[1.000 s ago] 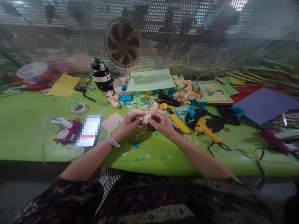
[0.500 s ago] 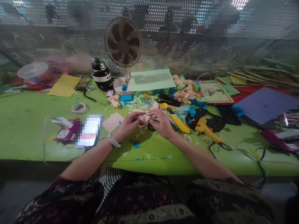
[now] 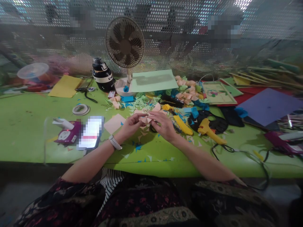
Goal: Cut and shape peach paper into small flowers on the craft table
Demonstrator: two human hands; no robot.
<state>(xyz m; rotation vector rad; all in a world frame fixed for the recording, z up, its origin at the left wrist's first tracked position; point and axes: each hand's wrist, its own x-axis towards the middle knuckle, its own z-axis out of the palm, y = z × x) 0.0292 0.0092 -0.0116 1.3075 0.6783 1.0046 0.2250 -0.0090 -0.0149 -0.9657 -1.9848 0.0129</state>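
Between my two hands is a small peach paper flower (image 3: 145,120) with folded petals. My left hand (image 3: 132,125) pinches it from the left, thumb below and fingers above. From the other side my right hand (image 3: 165,125) closes on it, its fingers reaching over the top. A dark ring-like handle (image 3: 153,128), perhaps of scissors, is partly covered by my right hand. Peach paper pieces (image 3: 157,107) lie just behind my fingers. A flat peach paper sheet (image 3: 114,124) rests to the left, and a yellow cutter (image 3: 183,125) to the right.
A fan (image 3: 125,42) and a black bottle (image 3: 103,75) stand at the back. Paper scraps, a black stapler (image 3: 172,101) and peach paper petals (image 3: 188,91) crowd the middle. A yellow glue gun (image 3: 210,130) trails a cable at right; a phone (image 3: 90,132) and tape roll (image 3: 81,109) sit left.
My right hand's fingers have shifted slightly left and flattened over the paper flower. The flower has turned a little between my fingers; my left hand has hardly moved.
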